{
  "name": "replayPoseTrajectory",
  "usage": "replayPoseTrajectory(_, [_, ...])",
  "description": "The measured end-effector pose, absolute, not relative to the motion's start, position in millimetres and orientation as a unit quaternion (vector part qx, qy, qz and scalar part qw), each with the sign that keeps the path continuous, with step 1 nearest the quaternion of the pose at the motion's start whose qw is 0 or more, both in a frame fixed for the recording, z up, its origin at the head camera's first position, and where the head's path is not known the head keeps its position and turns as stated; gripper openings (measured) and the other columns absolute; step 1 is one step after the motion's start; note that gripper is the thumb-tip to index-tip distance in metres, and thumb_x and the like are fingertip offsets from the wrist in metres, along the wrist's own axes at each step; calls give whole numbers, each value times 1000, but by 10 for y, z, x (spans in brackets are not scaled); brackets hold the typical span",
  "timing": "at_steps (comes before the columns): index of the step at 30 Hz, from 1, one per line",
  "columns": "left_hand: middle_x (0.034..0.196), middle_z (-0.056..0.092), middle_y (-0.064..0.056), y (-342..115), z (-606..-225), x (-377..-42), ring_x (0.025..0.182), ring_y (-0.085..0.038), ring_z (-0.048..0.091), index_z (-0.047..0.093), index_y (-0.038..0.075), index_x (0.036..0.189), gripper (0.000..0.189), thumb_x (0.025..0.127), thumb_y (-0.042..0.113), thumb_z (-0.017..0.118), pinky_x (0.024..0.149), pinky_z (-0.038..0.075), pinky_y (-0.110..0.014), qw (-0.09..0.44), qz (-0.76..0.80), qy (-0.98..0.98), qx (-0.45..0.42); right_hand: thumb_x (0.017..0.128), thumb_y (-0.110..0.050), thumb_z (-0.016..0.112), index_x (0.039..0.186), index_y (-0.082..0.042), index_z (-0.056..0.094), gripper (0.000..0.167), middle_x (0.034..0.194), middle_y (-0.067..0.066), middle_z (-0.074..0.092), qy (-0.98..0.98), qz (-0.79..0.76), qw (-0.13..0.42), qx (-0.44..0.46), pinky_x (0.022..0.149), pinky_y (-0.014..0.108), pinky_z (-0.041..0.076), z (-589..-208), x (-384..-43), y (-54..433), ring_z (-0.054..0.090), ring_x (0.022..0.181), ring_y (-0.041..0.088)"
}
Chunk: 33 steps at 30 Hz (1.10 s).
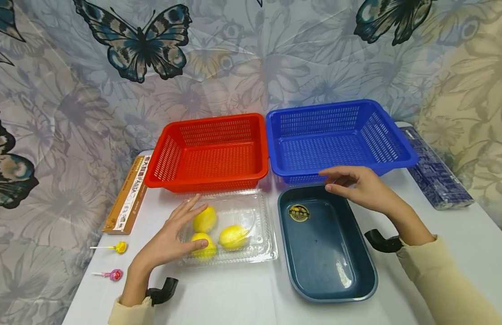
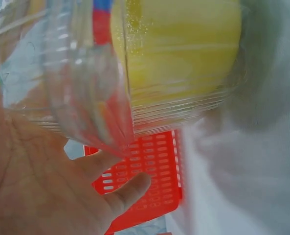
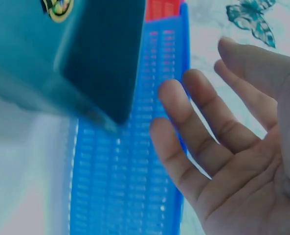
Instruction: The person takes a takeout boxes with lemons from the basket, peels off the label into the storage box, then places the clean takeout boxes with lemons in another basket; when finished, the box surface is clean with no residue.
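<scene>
A clear plastic clamshell box [image 1: 259,225] holds three yellow lemons [image 1: 233,236]. My left hand [image 1: 166,239] is at the box's left side, fingers spread and holding nothing; in the left wrist view its palm is close beside the clear wall, and I cannot tell whether it touches. One lemon [image 2: 184,49] shows large through that wall. To the right lies a dark teal plastic basin [image 1: 315,262] with a round sticker inside. Over its far right rim hovers my right hand [image 1: 362,187], fingers loosely bent and apart. The right wrist view shows nothing in that palm.
Behind stand a red basket [image 1: 218,162] and a blue basket [image 1: 320,151], side by side. A pasta box [image 1: 126,196] lies at the left, near a yellow lollipop [image 1: 120,247] and a pink lollipop [image 1: 115,274]. A dark blue patterned package [image 1: 437,171] lies far right.
</scene>
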<state>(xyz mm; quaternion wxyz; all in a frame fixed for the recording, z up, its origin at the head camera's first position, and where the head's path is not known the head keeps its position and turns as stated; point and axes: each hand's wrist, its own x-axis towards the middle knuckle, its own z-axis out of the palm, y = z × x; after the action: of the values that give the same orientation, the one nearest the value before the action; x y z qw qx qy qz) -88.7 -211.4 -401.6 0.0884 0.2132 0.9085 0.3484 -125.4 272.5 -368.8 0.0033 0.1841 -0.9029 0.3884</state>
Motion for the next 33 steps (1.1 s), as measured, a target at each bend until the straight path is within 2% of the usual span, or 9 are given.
replayPoseTrajectory(5, [172, 19, 0, -2120, -4016, -885, 158, -42, 10, 42, 35, 155, 79, 86, 37, 80, 110, 15, -83, 83, 362, 904, 212, 94, -11, 72, 127, -14, 72, 33, 107, 1, 75, -900, 393, 69, 174, 77, 11, 51, -3677, -1301, 2864, 63, 89, -6])
replayPoseTrajectory(9, [172, 19, -2, -2147, -4028, -880, 157, -42, 14, 44, 30, 155, 76, 88, 34, 80, 107, 20, -84, 75, 379, 899, 207, 95, -12, 72, 123, -14, 73, 28, 104, -22, 70, -899, 398, 116, 138, 76, 7, 46, -3673, -1329, 2989, 60, 88, -11])
replayPoseTrajectory(12, [172, 17, -3, -2173, -4043, -879, 156, -42, 15, 44, 27, 155, 75, 89, 32, 79, 105, 23, -85, 73, 386, 898, 198, 95, -16, 72, 121, -14, 74, 26, 100, -35, 62, -902, 394, 147, 103, 75, 10, 42, -3666, -1343, 3080, 55, 89, -9])
replayPoseTrajectory(14, [173, 14, -1, -2187, -4053, -878, 156, -42, 15, 44, 28, 155, 75, 89, 31, 79, 105, 23, -85, 75, 388, 899, 189, 95, -17, 73, 121, -13, 74, 27, 104, -28, 65, -904, 382, 167, 89, 78, 19, 40, -3665, -1360, 3139, 53, 95, -2])
replayPoseTrajectory(17, [173, 12, 2, -2203, -4071, -882, 157, -42, 14, 44, 29, 155, 73, 90, 30, 78, 105, 23, -84, 77, 389, 900, 179, 93, -14, 73, 122, -6, 73, 29, 116, 0, 70, -906, 368, 192, 86, 91, 42, 39, -3676, -1401, 3247, 51, 111, 21])
replayPoseTrajectory(20, [173, 12, 2, -2211, -4077, -882, 157, -42, 14, 44, 30, 155, 71, 91, 32, 77, 106, 23, -84, 76, 387, 902, 173, 92, -13, 74, 124, -2, 71, 34, 129, 28, 62, -909, 354, 204, 84, 98, 68, 26, -3706, -1447, 3374, 43, 121, 46])
replayPoseTrajectory(25, [173, 14, 1, -2225, -4062, -867, 156, -42, 14, 46, 30, 154, 70, 91, 32, 76, 106, 23, -84, 69, 384, 904, 173, 95, -27, 71, 136, -5, 64, 47, 145, 32, 51, -929, 313, 190, 57, 97, 81, 12, -3774, -1491, 3597, 31, 134, 60])
replayPoseTrajectory(29, [173, 14, 2, -2238, -4064, -858, 156, -41, 15, 45, 29, 154, 69, 92, 32, 76, 107, 24, -83, 67, 383, 904, 175, 98, -41, 64, 150, -8, 49, 63, 160, 28, 35, -950, 278, 142, 22, 97, 87, 6, -3809, -1502, 3726, 18, 145, 61])
replayPoseTrajectory(33, [173, 11, 6, -2251, -4077, -852, 157, -41, 14, 44, 30, 154, 69, 93, 31, 75, 107, 23, -83, 69, 387, 904, 171, 98, -48, 60, 157, -8, 37, 75, 167, 24, 23, -960, 260, 104, 3, 97, 88, 2, -3853, -1530, 3788, 7, 150, 58])
